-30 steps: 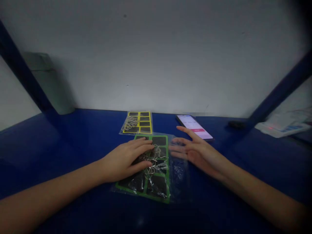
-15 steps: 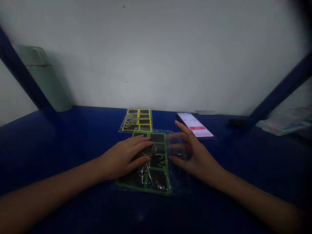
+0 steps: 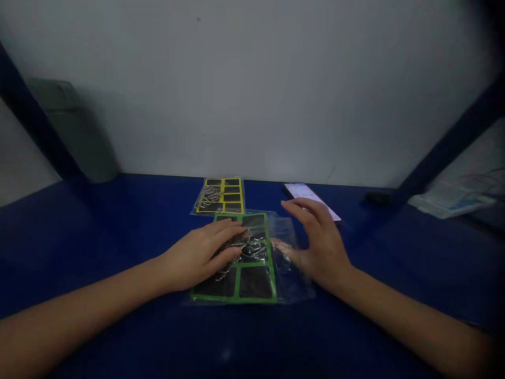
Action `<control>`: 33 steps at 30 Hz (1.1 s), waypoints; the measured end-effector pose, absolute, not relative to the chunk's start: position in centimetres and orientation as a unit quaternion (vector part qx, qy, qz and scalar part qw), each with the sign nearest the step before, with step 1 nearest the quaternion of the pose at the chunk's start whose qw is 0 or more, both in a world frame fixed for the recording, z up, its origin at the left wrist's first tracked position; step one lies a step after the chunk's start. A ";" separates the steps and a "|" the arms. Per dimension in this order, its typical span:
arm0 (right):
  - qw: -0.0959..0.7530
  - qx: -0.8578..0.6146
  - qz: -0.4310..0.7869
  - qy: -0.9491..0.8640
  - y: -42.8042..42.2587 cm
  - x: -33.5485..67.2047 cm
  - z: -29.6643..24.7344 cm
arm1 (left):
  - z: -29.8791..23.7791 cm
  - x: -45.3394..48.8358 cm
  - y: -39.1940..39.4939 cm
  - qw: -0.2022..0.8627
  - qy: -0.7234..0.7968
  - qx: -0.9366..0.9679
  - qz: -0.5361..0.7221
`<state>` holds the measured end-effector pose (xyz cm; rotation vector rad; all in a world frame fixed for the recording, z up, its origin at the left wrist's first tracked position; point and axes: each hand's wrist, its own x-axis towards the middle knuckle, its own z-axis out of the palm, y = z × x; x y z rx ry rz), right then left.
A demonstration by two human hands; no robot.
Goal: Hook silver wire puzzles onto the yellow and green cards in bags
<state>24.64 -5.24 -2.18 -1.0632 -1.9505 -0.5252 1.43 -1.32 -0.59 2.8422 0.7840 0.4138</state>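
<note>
My left hand [image 3: 201,257] lies flat on a clear plastic bag [image 3: 291,279] holding a green-framed card [image 3: 252,282] with black panels. Its fingertips rest on a tangle of bent silver wire pieces [image 3: 252,248] inside the bag. My right hand [image 3: 321,243] is cupped over the bag's right part, its thumb on the plastic and its fingers curled above it. Part of the wire tangle is hidden under my left hand.
Behind the green card lies a yellow-framed card [image 3: 221,196] with wire pieces in its own bag. A smartphone [image 3: 310,195] lies on the blue table [image 3: 98,231] behind my right hand. A grey-green bottle [image 3: 71,126] stands at back left, and papers [image 3: 450,202] lie at right.
My right hand has moved left over the bag and curled from a spread shape. My left hand has stayed on the wire pieces.
</note>
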 end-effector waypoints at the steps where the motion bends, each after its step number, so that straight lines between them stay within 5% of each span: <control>1: 0.412 -0.395 -0.224 -0.790 -5.2 24.6 -2.1 | -0.5 1.4 -1.4 0.083 0.262 0.951 0.140; 15: 0.392 -0.246 -0.319 -0.827 -5.3 25.1 -3.1 | -0.5 1.4 -1.4 0.069 0.242 0.958 0.135; 33: 0.340 -0.174 -0.289 -0.878 -6.2 24.7 -1.3 | -0.2 1.6 -1.5 0.077 0.235 0.961 0.124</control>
